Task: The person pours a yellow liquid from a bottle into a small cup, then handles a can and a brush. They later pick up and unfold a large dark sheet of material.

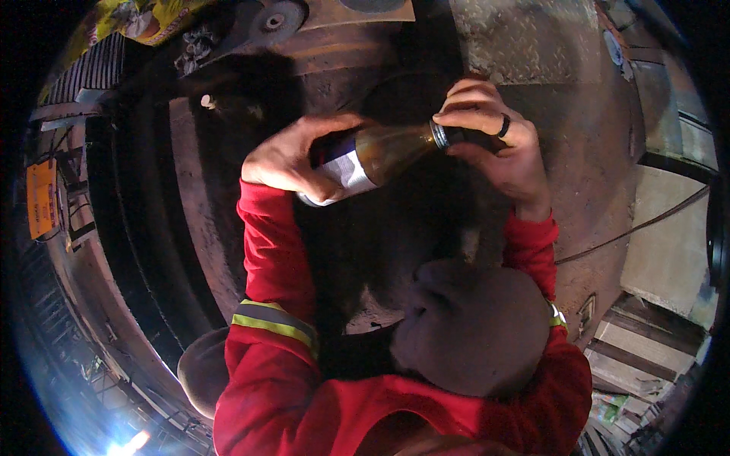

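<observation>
A brown glass bottle with a pale label is lying tilted in mid-air above the rusty steel floor. The left hand is wrapping its body, the right hand is pinching the capped neck. Glass probably rigid, slick, breakable; the labelled body looks the safest hold.

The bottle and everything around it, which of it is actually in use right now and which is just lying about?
In use: brown glass bottle, left hand on its body, right hand at its cap.

Lying about: grinding disc, yellow wrapper, cable.
</observation>
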Motion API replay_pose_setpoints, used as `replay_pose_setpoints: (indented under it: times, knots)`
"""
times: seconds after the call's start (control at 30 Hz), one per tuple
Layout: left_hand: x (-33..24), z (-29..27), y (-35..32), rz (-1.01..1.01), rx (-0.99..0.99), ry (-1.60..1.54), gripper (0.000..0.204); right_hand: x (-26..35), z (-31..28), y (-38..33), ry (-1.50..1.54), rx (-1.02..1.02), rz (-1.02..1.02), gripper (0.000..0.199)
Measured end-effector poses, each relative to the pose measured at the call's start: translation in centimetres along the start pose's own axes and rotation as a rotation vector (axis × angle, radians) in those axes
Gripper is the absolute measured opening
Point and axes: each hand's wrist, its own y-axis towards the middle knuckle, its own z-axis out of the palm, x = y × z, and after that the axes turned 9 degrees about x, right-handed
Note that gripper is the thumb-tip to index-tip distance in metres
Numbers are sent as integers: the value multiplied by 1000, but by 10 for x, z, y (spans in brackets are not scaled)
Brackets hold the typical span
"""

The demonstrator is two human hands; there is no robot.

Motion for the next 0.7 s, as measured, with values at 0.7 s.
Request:
replay_pose_setpoints:
  times: [0.7]
  knots:
    - [26,-3,-5,151,8,-93,86,2,7,-7,-69,48,40,35]
